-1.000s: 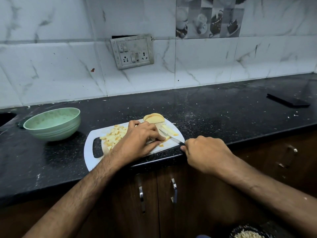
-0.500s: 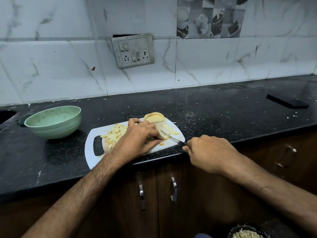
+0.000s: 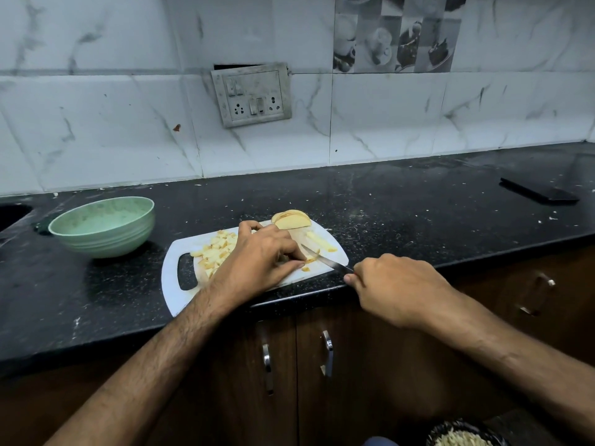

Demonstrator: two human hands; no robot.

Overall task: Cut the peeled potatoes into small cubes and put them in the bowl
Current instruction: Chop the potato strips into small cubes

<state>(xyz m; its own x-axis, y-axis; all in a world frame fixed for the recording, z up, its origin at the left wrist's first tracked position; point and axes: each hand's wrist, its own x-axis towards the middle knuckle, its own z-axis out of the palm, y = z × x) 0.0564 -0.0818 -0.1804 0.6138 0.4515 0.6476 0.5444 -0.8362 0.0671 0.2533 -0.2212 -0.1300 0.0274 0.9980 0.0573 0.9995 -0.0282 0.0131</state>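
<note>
A white cutting board (image 3: 180,249) lies at the counter's front edge. My left hand (image 3: 260,262) rests on it, fingers curled down over potato strips that it mostly hides. My right hand (image 3: 396,284) grips the handle of a knife (image 3: 322,259), whose blade lies on the board against my left fingertips. A heap of small potato cubes (image 3: 215,251) sits left of that hand. A sliced potato half (image 3: 291,219) stands at the board's far edge, with loose potato strips (image 3: 318,240) beside it. The green bowl (image 3: 103,225) stands left of the board.
The black counter (image 3: 402,207) carries a flat black slab (image 3: 537,192) at far right and a sink cutout (image 3: 13,214) at far left. A switch panel (image 3: 252,94) hangs on the tiled wall. Cabinet doors with handles (image 3: 326,352) are below; a dark bowl of peelings (image 3: 463,437) sits on the floor.
The knife blade has shifted slightly on the board against my left fingertips; both hands stay in nearly the same place.
</note>
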